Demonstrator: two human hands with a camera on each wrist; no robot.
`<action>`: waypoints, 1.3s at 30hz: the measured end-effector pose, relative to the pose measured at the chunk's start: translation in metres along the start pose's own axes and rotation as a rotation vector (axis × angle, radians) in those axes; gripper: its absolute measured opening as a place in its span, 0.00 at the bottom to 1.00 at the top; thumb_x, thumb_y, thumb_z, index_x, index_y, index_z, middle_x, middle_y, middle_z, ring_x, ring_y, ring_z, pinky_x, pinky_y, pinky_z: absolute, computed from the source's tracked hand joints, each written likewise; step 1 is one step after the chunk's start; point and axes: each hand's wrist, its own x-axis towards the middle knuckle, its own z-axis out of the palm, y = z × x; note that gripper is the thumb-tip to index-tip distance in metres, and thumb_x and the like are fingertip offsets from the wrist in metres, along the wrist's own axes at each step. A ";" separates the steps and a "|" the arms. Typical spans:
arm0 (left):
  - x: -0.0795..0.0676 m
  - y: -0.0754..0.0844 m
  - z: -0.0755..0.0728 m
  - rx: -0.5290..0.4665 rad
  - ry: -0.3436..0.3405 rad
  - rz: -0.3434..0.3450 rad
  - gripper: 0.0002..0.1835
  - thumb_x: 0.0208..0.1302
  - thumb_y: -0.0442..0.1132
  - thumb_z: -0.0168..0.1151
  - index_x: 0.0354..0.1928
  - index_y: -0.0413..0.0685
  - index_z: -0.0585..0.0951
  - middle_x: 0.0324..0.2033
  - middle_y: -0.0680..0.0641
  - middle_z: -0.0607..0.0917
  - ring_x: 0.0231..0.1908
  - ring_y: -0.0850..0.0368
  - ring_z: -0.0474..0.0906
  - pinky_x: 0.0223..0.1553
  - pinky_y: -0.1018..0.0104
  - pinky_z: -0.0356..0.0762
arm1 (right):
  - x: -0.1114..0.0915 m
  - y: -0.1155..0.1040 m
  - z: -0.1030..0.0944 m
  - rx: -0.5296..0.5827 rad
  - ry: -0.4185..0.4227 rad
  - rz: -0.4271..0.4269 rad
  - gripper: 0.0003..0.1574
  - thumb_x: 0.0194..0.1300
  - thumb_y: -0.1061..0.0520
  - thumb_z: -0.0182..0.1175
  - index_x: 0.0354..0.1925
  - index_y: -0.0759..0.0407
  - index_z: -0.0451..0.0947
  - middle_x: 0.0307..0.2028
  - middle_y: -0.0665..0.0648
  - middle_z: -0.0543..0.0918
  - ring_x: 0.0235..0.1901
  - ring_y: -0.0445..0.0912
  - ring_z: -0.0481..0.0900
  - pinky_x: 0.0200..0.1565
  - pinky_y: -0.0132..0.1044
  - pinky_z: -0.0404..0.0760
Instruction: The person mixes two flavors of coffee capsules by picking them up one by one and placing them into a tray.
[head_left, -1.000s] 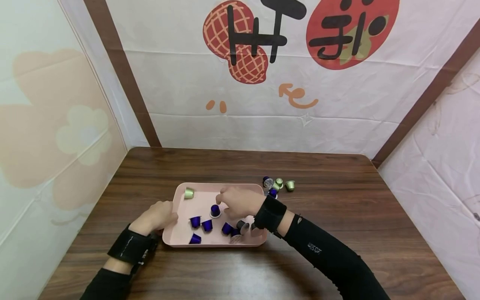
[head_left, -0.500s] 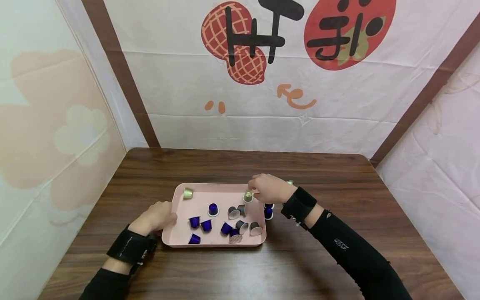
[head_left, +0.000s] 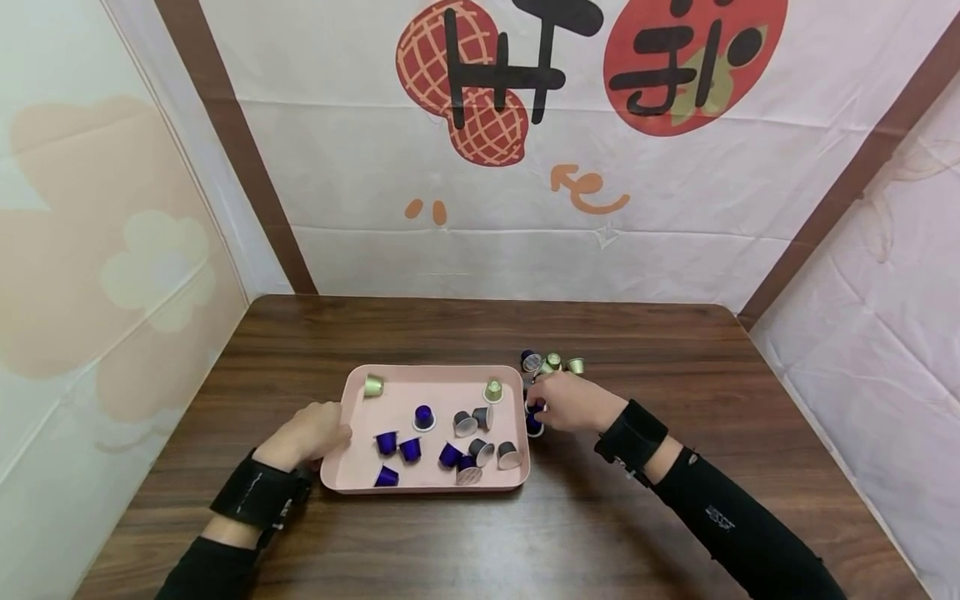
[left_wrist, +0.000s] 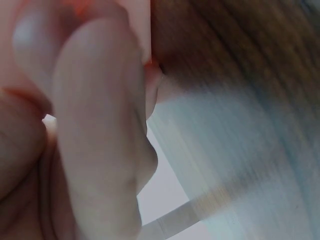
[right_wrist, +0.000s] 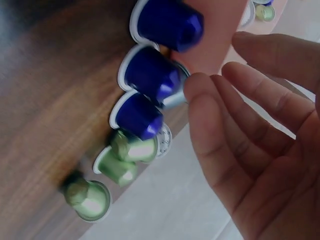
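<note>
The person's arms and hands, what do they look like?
The left sleeve and right sleeve are black, the right with a pale marking. The left wristband and right wristband are wide and black. Left hand and right hand wear no gloves.

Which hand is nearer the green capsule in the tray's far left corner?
Left. The left hand holds the tray by its left edge, just left of and below the green capsule in the head view; the right hand is beyond the tray's right edge.
</note>
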 end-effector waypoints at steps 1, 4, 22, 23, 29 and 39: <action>0.000 0.000 0.001 -0.001 -0.002 -0.005 0.06 0.55 0.35 0.52 0.25 0.39 0.74 0.18 0.45 0.75 0.15 0.55 0.72 0.15 0.64 0.70 | -0.001 0.000 0.002 0.011 -0.002 -0.003 0.10 0.55 0.63 0.64 0.38 0.63 0.81 0.35 0.57 0.82 0.34 0.46 0.80 0.37 0.37 0.78; 0.000 0.000 0.002 0.005 0.004 0.003 0.06 0.55 0.35 0.52 0.25 0.39 0.74 0.18 0.45 0.75 0.15 0.55 0.72 0.15 0.64 0.69 | -0.003 0.000 0.008 0.038 -0.006 -0.007 0.10 0.55 0.63 0.65 0.39 0.62 0.82 0.35 0.57 0.82 0.35 0.46 0.81 0.36 0.36 0.79; 0.001 -0.002 0.004 -0.008 0.016 0.004 0.06 0.55 0.35 0.51 0.25 0.39 0.73 0.17 0.46 0.74 0.13 0.56 0.72 0.14 0.65 0.69 | -0.011 0.001 0.026 -0.007 -0.067 0.044 0.08 0.52 0.59 0.68 0.28 0.55 0.77 0.29 0.50 0.74 0.28 0.40 0.73 0.30 0.34 0.74; 0.001 -0.002 0.005 -0.009 0.015 0.002 0.06 0.55 0.35 0.51 0.25 0.39 0.73 0.17 0.46 0.74 0.13 0.56 0.72 0.14 0.65 0.69 | -0.011 0.002 0.027 -0.006 -0.072 0.043 0.08 0.52 0.59 0.68 0.28 0.55 0.77 0.29 0.50 0.74 0.28 0.40 0.73 0.30 0.34 0.74; 0.001 -0.003 0.006 -0.006 0.020 0.005 0.06 0.55 0.35 0.52 0.25 0.39 0.74 0.18 0.45 0.75 0.14 0.55 0.72 0.14 0.64 0.69 | -0.013 0.004 0.033 -0.024 -0.072 0.023 0.08 0.50 0.60 0.69 0.28 0.55 0.77 0.28 0.49 0.74 0.28 0.41 0.75 0.30 0.34 0.75; 0.002 -0.003 0.004 -0.009 0.019 0.012 0.06 0.55 0.35 0.51 0.25 0.39 0.74 0.18 0.45 0.74 0.14 0.56 0.72 0.14 0.65 0.69 | -0.015 0.001 0.016 -0.005 -0.088 0.073 0.08 0.56 0.59 0.66 0.37 0.55 0.79 0.35 0.52 0.77 0.33 0.42 0.76 0.35 0.36 0.77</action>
